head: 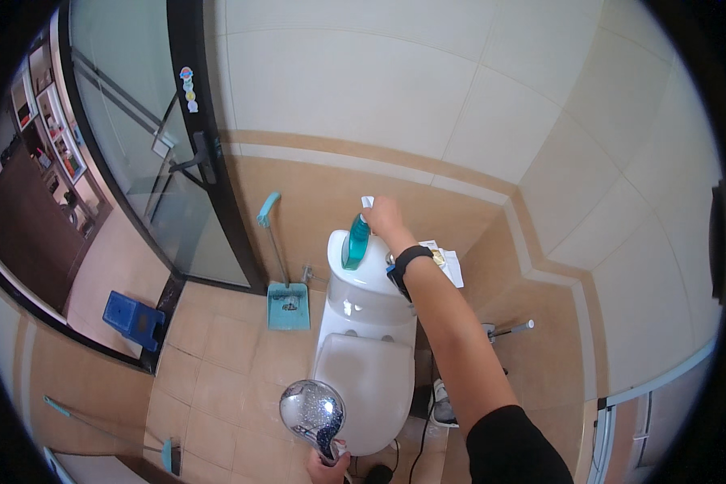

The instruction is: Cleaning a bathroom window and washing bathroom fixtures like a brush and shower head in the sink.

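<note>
My right hand (pixel 387 216) is closed around the neck and white spray head of a teal spray bottle (pixel 355 244). The bottle stands, slightly tilted in view, on the white toilet tank lid (pixel 375 266). A dark watch (pixel 412 257) is on that wrist. At the bottom of the view my left hand (pixel 328 467) grips the handle of a chrome shower head (pixel 312 411). The shower head is over the front left edge of the closed toilet lid (pixel 366 387). Behind my right wrist, white paper or packets (pixel 451 266) lie at the tank's right side.
Left of the toilet stands a blue long-handled dustpan (pixel 288 307) with debris in it. A blue plastic stool (pixel 133 319) sits by the open glass door (pixel 139 151). A broom (pixel 167 455) leans lower left. On the right are a toilet brush (pixel 511 330), a sneaker (pixel 443 405) and a dark cable (pixel 423 444).
</note>
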`<action>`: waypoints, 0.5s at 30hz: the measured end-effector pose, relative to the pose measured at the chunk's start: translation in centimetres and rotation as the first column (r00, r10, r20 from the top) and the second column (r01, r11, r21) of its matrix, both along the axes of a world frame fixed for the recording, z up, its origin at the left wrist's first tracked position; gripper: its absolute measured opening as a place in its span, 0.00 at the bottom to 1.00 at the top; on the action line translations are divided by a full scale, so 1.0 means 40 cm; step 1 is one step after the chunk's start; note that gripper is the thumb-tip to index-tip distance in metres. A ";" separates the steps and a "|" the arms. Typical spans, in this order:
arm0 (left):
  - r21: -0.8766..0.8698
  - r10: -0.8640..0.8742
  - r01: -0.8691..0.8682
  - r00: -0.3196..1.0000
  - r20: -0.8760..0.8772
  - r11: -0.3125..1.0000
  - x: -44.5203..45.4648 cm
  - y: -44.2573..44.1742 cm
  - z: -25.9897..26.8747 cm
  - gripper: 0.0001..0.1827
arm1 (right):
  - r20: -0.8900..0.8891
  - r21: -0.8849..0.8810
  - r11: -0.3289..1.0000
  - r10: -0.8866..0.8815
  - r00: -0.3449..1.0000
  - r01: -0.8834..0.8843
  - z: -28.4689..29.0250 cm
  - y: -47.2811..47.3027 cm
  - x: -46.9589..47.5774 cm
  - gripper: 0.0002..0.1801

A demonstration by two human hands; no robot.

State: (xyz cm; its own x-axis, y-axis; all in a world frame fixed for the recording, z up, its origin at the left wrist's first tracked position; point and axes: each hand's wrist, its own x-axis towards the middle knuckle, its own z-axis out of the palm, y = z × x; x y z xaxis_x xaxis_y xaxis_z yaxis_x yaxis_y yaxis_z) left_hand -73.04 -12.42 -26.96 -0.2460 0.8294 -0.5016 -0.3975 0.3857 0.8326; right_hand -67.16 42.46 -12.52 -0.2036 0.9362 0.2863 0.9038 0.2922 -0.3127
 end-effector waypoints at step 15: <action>0.038 0.009 -0.006 0.995 -0.097 0.999 0.005 0.009 0.023 0.28 | -0.036 -0.237 0.957 -0.179 0.983 0.166 0.035 0.004 -0.085 0.19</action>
